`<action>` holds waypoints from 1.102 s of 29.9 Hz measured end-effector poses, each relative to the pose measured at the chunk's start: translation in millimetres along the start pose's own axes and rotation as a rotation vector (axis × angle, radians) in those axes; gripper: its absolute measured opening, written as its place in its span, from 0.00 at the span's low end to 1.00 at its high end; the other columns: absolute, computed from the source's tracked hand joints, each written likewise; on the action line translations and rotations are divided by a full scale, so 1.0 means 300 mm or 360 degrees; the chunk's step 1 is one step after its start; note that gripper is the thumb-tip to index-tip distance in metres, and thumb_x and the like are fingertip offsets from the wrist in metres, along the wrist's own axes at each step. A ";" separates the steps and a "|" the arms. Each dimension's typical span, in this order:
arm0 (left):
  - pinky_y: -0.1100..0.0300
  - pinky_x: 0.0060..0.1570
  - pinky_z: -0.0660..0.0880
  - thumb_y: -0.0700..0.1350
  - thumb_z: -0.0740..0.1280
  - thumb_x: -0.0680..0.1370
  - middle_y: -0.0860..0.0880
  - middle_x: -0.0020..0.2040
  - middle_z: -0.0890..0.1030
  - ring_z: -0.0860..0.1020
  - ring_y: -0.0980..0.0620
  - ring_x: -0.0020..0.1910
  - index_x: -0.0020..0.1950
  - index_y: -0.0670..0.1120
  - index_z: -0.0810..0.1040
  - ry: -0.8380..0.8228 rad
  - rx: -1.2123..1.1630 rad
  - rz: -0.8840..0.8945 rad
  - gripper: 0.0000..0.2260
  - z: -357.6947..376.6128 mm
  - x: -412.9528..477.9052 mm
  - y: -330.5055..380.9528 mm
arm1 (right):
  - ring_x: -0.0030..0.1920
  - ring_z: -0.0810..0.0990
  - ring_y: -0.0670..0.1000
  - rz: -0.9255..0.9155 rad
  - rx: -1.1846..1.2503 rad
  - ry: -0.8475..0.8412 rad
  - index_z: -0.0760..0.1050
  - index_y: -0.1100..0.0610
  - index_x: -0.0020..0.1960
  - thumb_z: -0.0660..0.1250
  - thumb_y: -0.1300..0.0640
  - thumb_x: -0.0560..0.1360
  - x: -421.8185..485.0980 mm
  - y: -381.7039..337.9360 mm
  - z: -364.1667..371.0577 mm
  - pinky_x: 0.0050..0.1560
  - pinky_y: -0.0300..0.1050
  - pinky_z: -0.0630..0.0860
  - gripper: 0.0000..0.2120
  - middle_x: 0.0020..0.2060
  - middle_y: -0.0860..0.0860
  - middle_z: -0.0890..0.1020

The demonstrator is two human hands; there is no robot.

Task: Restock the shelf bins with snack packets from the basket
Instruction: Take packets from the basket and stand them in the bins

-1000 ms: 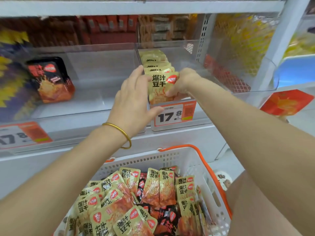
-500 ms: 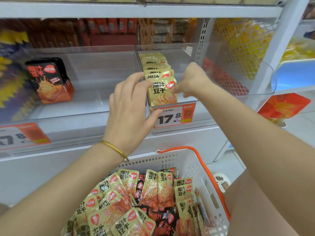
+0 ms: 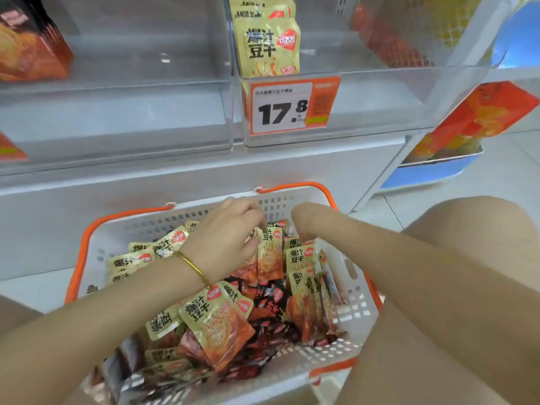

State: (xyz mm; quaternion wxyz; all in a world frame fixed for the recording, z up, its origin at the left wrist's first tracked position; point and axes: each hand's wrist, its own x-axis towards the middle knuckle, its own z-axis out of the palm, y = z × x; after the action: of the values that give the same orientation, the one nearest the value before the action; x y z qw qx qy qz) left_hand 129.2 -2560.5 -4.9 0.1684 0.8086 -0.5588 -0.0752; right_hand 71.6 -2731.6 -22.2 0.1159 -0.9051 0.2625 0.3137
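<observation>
Mid-task: clear bin (image 3: 365, 83) top centre held a few yellow packets (image 3: 267, 49); basket (image 3: 344, 325) bottom centre was mostly full. Left hand (image 3: 225, 238) pinched one packet (image 3: 270, 252); right hand (image 3: 304, 222) grip probably curled, can't tell.

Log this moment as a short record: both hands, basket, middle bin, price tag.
left hand: down in the basket, fingers curled at the top of an upright yellow packet
right hand: in the basket beside it, fingers hidden, grip unclear
basket: white with orange rim, full of yellow and dark packets
middle bin: clear, a row of yellow packets standing at its left side
price tag: reads 17.8, on the bin front
</observation>
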 end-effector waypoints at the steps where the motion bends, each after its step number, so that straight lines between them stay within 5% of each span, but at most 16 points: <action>1: 0.52 0.61 0.69 0.43 0.67 0.75 0.49 0.57 0.76 0.72 0.48 0.59 0.52 0.46 0.78 -0.0013 -0.0009 0.0001 0.07 0.008 -0.002 -0.005 | 0.42 0.74 0.54 0.0085 0.0013 0.0006 0.72 0.59 0.43 0.60 0.65 0.77 0.037 0.034 0.058 0.48 0.45 0.76 0.05 0.39 0.54 0.73; 7: 0.54 0.62 0.68 0.44 0.67 0.75 0.50 0.57 0.75 0.71 0.50 0.60 0.52 0.47 0.79 -0.0015 -0.0078 -0.0034 0.07 0.031 -0.015 -0.050 | 0.40 0.74 0.51 0.0320 0.0102 -0.0051 0.68 0.61 0.36 0.61 0.68 0.75 0.131 0.139 0.270 0.46 0.41 0.75 0.11 0.32 0.51 0.69; 13: 0.57 0.63 0.67 0.45 0.66 0.76 0.51 0.57 0.74 0.71 0.51 0.60 0.55 0.48 0.76 -0.0088 -0.0183 -0.0117 0.08 0.041 -0.002 -0.056 | 0.52 0.80 0.56 0.0168 0.0143 0.0205 0.76 0.64 0.52 0.60 0.69 0.74 0.076 0.079 0.088 0.49 0.45 0.75 0.09 0.46 0.56 0.79; 17: 0.61 0.58 0.68 0.57 0.64 0.76 0.53 0.59 0.71 0.72 0.54 0.57 0.64 0.49 0.71 -0.0299 -0.0322 -0.0263 0.20 0.031 0.007 -0.012 | 0.33 0.82 0.51 0.0032 0.0567 0.0252 0.80 0.66 0.49 0.67 0.67 0.72 -0.010 0.032 -0.081 0.43 0.43 0.81 0.07 0.38 0.56 0.83; 20: 0.58 0.54 0.72 0.64 0.65 0.71 0.53 0.59 0.73 0.73 0.54 0.56 0.64 0.49 0.69 -0.0398 -0.0414 -0.0419 0.28 0.018 0.010 0.029 | 0.33 0.81 0.54 -0.0072 0.1180 0.0128 0.79 0.69 0.49 0.69 0.69 0.72 -0.104 0.003 -0.125 0.42 0.45 0.82 0.06 0.39 0.61 0.81; 23: 0.61 0.46 0.72 0.57 0.69 0.73 0.53 0.53 0.76 0.75 0.55 0.48 0.59 0.49 0.71 -0.0297 -0.0385 -0.0479 0.19 0.000 0.015 0.039 | 0.30 0.80 0.53 -0.0227 0.1541 0.0097 0.77 0.67 0.42 0.70 0.65 0.73 -0.162 -0.035 -0.131 0.38 0.43 0.81 0.04 0.34 0.61 0.79; 26: 0.60 0.39 0.73 0.45 0.67 0.76 0.52 0.44 0.80 0.78 0.54 0.40 0.53 0.49 0.74 -0.0165 -0.0590 -0.0590 0.07 -0.036 0.016 0.021 | 0.32 0.81 0.54 -0.0247 0.1549 0.0128 0.74 0.64 0.52 0.63 0.51 0.79 -0.178 -0.034 -0.132 0.33 0.44 0.82 0.14 0.36 0.60 0.80; 30: 0.56 0.44 0.79 0.36 0.67 0.76 0.49 0.45 0.83 0.82 0.49 0.42 0.56 0.44 0.76 -0.0123 -0.1326 -0.0873 0.09 -0.070 -0.002 0.002 | 0.42 0.81 0.57 -0.0169 0.1032 0.0327 0.74 0.61 0.54 0.59 0.45 0.79 -0.190 -0.008 -0.138 0.40 0.50 0.81 0.19 0.44 0.57 0.79; 33: 0.65 0.40 0.79 0.34 0.67 0.76 0.49 0.44 0.83 0.81 0.55 0.40 0.57 0.44 0.76 -0.0070 -0.1532 -0.0896 0.12 -0.083 -0.008 0.001 | 0.48 0.81 0.55 -0.0246 0.1550 -0.0023 0.73 0.61 0.55 0.66 0.53 0.77 -0.202 -0.002 -0.129 0.45 0.50 0.82 0.13 0.48 0.56 0.81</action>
State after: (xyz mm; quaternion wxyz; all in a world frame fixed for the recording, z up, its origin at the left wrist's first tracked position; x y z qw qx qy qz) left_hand 135.9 -2553.8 18.1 0.4803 0.7566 -0.2273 -0.3809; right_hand 51.3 -2721.4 45.9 0.5503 -0.7604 0.3100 0.1514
